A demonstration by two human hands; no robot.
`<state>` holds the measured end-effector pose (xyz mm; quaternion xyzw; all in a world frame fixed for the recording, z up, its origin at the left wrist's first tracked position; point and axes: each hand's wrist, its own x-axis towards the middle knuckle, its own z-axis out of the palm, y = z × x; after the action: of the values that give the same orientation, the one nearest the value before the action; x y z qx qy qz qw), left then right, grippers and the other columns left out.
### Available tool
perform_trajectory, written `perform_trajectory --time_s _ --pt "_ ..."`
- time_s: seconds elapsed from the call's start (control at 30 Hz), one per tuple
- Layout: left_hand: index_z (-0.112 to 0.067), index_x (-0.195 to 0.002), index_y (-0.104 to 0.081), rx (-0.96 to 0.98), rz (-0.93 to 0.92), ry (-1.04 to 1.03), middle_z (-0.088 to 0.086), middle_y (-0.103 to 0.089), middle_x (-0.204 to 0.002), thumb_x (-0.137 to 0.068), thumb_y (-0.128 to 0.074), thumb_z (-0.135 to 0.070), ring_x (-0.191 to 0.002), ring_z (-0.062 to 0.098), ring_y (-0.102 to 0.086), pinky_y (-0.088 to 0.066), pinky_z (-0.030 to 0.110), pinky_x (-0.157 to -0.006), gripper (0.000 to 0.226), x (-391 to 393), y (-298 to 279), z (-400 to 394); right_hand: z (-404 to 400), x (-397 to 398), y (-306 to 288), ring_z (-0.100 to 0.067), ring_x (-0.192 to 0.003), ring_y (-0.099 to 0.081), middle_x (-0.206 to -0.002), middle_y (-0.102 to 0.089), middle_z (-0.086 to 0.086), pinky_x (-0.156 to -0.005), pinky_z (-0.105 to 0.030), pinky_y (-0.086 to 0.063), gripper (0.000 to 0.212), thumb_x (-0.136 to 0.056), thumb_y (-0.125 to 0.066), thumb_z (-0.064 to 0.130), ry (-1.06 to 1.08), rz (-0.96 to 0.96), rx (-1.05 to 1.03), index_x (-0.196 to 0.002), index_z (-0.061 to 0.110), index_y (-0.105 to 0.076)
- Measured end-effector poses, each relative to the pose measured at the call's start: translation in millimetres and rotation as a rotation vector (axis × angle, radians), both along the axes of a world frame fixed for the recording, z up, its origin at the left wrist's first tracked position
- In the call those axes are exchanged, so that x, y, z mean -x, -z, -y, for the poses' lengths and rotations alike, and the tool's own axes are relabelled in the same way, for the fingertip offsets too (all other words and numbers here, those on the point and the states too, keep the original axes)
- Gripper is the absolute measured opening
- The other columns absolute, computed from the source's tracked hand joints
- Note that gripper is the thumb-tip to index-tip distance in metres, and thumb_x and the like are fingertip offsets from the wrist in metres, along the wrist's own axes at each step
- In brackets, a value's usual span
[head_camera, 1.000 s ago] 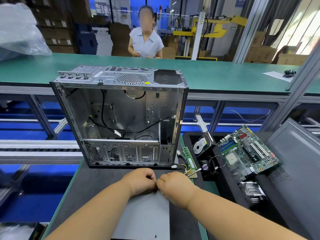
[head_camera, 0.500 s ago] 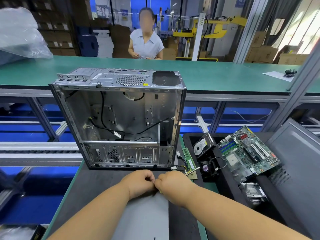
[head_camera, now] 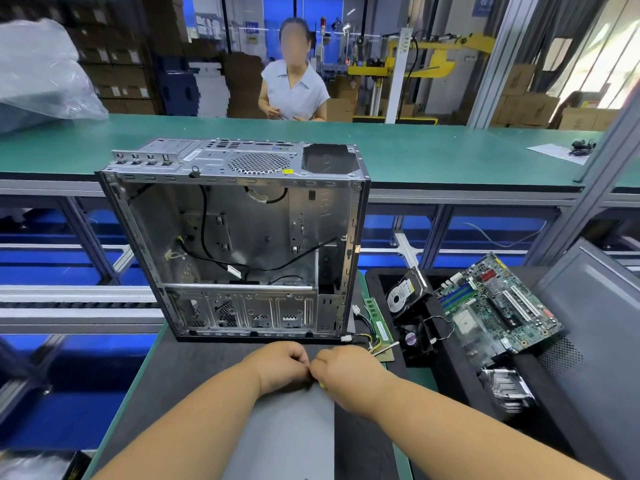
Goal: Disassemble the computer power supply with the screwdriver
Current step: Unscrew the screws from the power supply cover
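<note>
power supply [head_camera: 287,434] lies flat, long axis toward viewer | both hands' fingers curled, contents hidden

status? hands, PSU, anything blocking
Left hand and right hand curled, knuckles together over grey box; grip hidden. Empty case upright just beyond. Screwdriver not visible.

At twelve o'clock I see the computer case [head_camera: 239,244] blocking my forward reach; at two o'clock, the hard drive [head_camera: 403,296] and motherboard [head_camera: 495,306] crowd the tray.
</note>
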<state>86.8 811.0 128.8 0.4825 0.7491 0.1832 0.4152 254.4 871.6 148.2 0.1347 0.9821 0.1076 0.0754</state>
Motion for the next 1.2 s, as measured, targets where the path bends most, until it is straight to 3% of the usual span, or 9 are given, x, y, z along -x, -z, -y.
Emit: perform_trajectory --time_s 0.1,0.2,0.33,0.47,0.57,0.7,0.77,0.93,1.2 --pt "-0.033 -0.065 -0.065 0.004 0.005 -0.002 -0.015 -0.065 -0.069 -0.046 -0.061 -0.042 -0.073 0.008 -0.056 -0.052 0.035 -0.084 0.021 -1.1 -0.8 -0.5 -1.9 0.0 4.2 -0.037 -0.098 -0.059 -0.112 -0.059 -0.014 -0.074 -0.043 -0.044 0.031 -0.093 -0.048 0.009 0.023 -0.044 0.151 -0.123 0.007 -0.055" --pt "-0.031 -0.068 -0.063 -0.028 -0.004 0.011 -0.012 -0.065 -0.072 -0.05 -0.061 -0.043 -0.074 0.01 -0.055 -0.052 0.043 -0.088 0.021 -1.7 1.9 1.8 0.3 -5.3 -5.5 -0.029 -0.101 -0.054 -0.116 -0.053 -0.009 -0.083 -0.04 -0.044 0.024 -0.095 -0.051 0.02 0.138 -0.27 0.357 -0.117 0.012 -0.055" --pt "-0.035 -0.077 -0.067 -0.075 -0.004 0.016 -0.017 -0.068 -0.073 -0.054 -0.063 -0.047 -0.072 0.006 -0.062 -0.053 0.04 -0.086 0.027 -2.4 4.7 6.6 1.7 -9.2 -34.6 -0.019 -0.092 -0.049 -0.115 -0.044 0.002 -0.078 -0.032 -0.042 0.025 -0.091 -0.048 0.004 0.253 -0.592 0.56 -0.113 0.015 -0.051" --pt "-0.043 -0.079 -0.073 -0.1 0.011 -0.026 -0.017 -0.071 -0.075 -0.06 -0.065 -0.037 -0.068 0.002 -0.062 -0.054 0.031 -0.079 0.021 -6.6 2.6 9.4 -4.8 -12.3 -57.4 -0.014 -0.1 -0.05 -0.113 -0.052 0.008 -0.084 -0.027 -0.043 0.019 -0.094 -0.059 0.014 0.296 -0.767 0.479 -0.112 0.021 -0.055" --pt "-0.044 -0.081 -0.075 -0.085 0.036 -0.057 -0.014 -0.072 -0.076 -0.062 -0.062 -0.032 -0.067 0.003 -0.062 -0.054 0.03 -0.079 0.026 -10.0 1.9 10.2 -5.4 -22.5 -57.1 -0.005 -0.092 -0.052 -0.101 -0.054 0.016 -0.073 -0.016 -0.042 0.017 -0.093 -0.063 0.024 0.36 -0.94 0.445 -0.105 0.031 -0.053" --pt "-0.042 -0.08 -0.072 -0.1 0.027 -0.107 -0.019 -0.07 -0.077 -0.059 -0.061 -0.035 -0.079 0.008 -0.066 -0.057 0.034 -0.085 0.025 -10.7 4.2 11.3 0.5 -31.8 -42.4 -0.004 -0.074 -0.067 -0.082 -0.065 0.008 -0.061 -0.015 -0.05 0.017 -0.095 -0.062 0.027 0.529 -1.2 0.787 -0.097 0.037 -0.048" --pt "-0.039 -0.079 -0.072 -0.101 0.03 -0.12 -0.018 -0.069 -0.075 -0.056 -0.063 -0.037 -0.076 0.009 -0.065 -0.057 0.037 -0.086 0.025 -9.6 6.4 11.0 3.5 -33.7 -33.4 -0.006 -0.073 -0.069 -0.08 -0.068 0.006 -0.061 -0.019 -0.052 0.017 -0.096 -0.062 0.026 0.565 -1.232 0.846 -0.096 0.037 -0.048" --pt "-0.04 -0.078 -0.071 -0.106 0.006 -0.108 -0.02 -0.069 -0.074 -0.057 -0.064 -0.039 -0.075 0.009 -0.064 -0.056 0.035 -0.083 0.023 -9.3 10.4 9.7 10.1 -29.6 -22.1 0.001 -0.074 -0.065 -0.084 -0.063 0.015 -0.06 -0.008 -0.042 0.018 -0.094 -0.063 0.022 0.575 -1.187 0.827 -0.097 0.034 -0.05" --pt "-0.041 -0.077 -0.07 -0.13 -0.017 -0.112 -0.02 -0.069 -0.08 -0.065 -0.067 -0.037 -0.087 0.009 -0.065 -0.054 0.035 -0.087 0.013 -9.5 11.4 11.3 12.2 -24.2 -26.4 0.001 -0.079 -0.065 -0.09 -0.061 0.018 -0.063 -0.011 -0.046 0.021 -0.096 -0.061 0.022 0.55 -1.147 0.817 -0.096 0.038 -0.047"
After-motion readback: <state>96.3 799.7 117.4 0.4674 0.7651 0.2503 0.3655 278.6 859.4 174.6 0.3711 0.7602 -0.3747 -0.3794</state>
